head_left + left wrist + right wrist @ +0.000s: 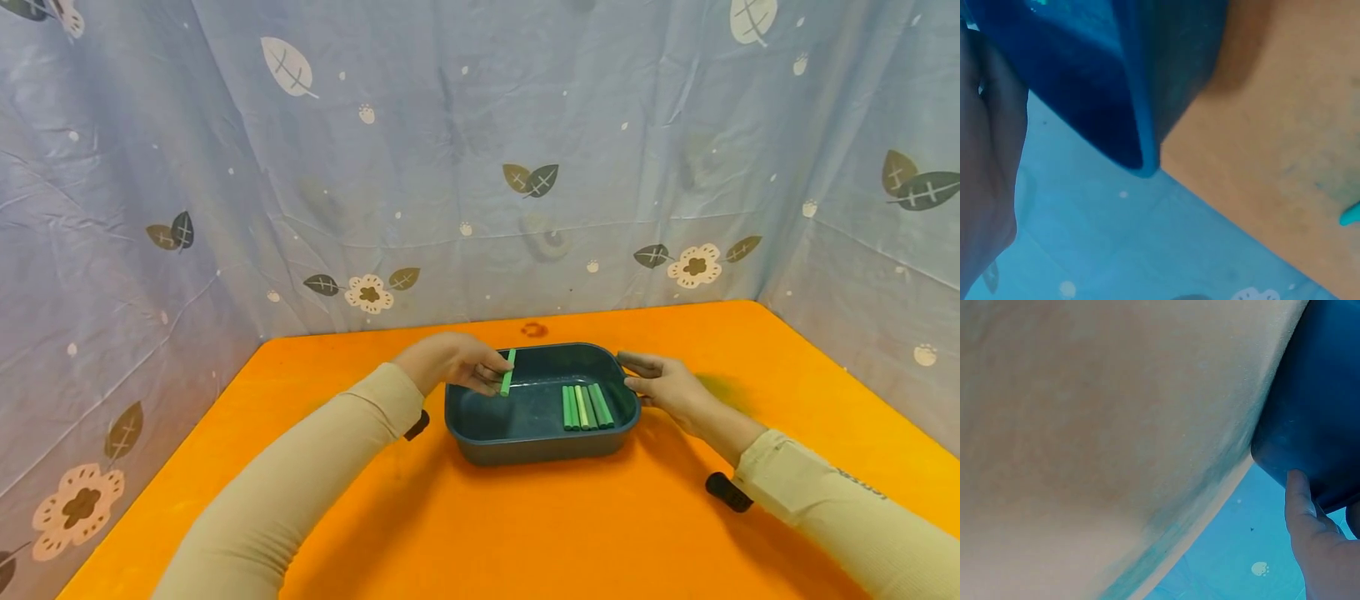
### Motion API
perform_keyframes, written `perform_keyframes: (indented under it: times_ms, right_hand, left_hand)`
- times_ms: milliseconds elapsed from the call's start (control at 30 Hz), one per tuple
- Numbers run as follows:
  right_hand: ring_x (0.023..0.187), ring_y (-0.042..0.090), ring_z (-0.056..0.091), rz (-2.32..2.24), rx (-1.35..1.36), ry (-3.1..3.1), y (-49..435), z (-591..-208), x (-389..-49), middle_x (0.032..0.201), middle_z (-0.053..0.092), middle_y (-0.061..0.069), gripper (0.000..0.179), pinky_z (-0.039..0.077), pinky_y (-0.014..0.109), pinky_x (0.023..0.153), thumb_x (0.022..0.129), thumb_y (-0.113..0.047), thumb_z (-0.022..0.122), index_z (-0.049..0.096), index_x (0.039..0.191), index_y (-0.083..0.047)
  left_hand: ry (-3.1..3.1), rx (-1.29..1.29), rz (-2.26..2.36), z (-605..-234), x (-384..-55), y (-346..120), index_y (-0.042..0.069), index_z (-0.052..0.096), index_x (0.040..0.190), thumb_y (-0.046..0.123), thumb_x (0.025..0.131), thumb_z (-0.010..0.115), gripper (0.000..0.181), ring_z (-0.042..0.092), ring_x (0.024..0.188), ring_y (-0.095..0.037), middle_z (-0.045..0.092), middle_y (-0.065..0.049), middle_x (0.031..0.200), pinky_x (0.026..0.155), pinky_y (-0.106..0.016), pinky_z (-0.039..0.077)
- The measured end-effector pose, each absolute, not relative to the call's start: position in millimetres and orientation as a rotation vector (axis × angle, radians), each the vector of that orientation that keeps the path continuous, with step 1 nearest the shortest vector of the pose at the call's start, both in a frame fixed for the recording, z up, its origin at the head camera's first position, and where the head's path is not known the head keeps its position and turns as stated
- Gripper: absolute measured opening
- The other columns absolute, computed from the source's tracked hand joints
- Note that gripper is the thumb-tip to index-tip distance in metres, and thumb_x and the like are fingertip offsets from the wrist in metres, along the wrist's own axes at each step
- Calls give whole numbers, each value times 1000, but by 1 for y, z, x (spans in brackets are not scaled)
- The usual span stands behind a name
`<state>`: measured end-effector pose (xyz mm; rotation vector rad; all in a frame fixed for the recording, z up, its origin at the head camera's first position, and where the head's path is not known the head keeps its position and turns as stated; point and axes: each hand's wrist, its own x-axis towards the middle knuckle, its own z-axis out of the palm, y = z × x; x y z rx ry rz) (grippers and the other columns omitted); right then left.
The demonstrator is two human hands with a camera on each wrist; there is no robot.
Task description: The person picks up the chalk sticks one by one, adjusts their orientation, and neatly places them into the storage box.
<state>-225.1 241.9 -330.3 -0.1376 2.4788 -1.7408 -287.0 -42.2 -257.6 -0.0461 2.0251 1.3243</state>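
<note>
Between the fingertips of my left hand (476, 364), a slim green stick (507, 373) is pinched over the left part of a dark blue-grey plastic bin (543, 450). Several more green sticks (587, 407) lie side by side on the bin's floor, right of centre; one is paler. My right hand (671, 387) is at the bin's right end, fingers fairly straight. In the right wrist view, a finger (1298, 497) touches the bin's outer wall (1310, 412). The left wrist view shows the bin's rim (1138, 94) beside the left hand (988, 156), but the held stick is not clear there.
The bin stands on an orange-covered table (487, 533) with a greenish smudge behind the right hand. A long teal smear (1160, 550) marks the tabletop near its edge. Patterned curtains (450, 150) hang behind and on both sides.
</note>
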Motion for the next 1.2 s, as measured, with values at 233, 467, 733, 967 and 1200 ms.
perform_keyframes:
  times_ms: [233, 467, 733, 967, 1200]
  right_hand:
    - [133, 46, 36, -1753, -147, 2450, 241, -330, -225, 154, 21, 28, 56, 54, 28, 82, 103, -3, 47, 21, 151, 5]
    - [132, 45, 36, -1738, -150, 2466, 241, -327, -225, 154, 21, 28, 55, 54, 29, 84, 103, -3, 47, 21, 151, 5]
    - [132, 45, 38, -1748, -126, 2466, 242, -329, -226, 153, 23, 27, 55, 54, 34, 89, 103, -3, 47, 22, 151, 5]
    - [131, 45, 38, -1763, -113, 2456, 240, -329, -226, 153, 23, 27, 55, 54, 30, 86, 102, -1, 47, 22, 151, 6]
    - [132, 44, 37, -1759, -115, 2453, 241, -328, -226, 154, 22, 27, 55, 54, 28, 83, 102, -2, 47, 23, 151, 5]
  left_hand:
    - [2008, -81, 1302, -262, -294, -26, -6, 58, 120, 6, 99, 57, 24, 56, 88, -26, 56, -15, 93, 100, -37, 48]
    - [2000, -49, 1232, -266, -299, -11, -9, 51, 133, 5, 99, 55, 37, 54, 116, -32, 48, -24, 135, 104, -37, 44]
    - [1992, -6, 1174, -272, -298, 8, -11, 52, 132, 1, 99, 54, 35, 52, 121, -33, 47, -25, 140, 102, -36, 47]
    - [2009, -58, 1136, -333, -350, 27, -8, 59, 123, 0, 93, 63, 31, 61, 106, -36, 57, -26, 125, 88, -39, 56]
    - [1980, -105, 1094, -511, -501, 59, -4, 64, 113, 9, 87, 74, 31, 66, 88, -40, 63, -26, 106, 73, -46, 59]
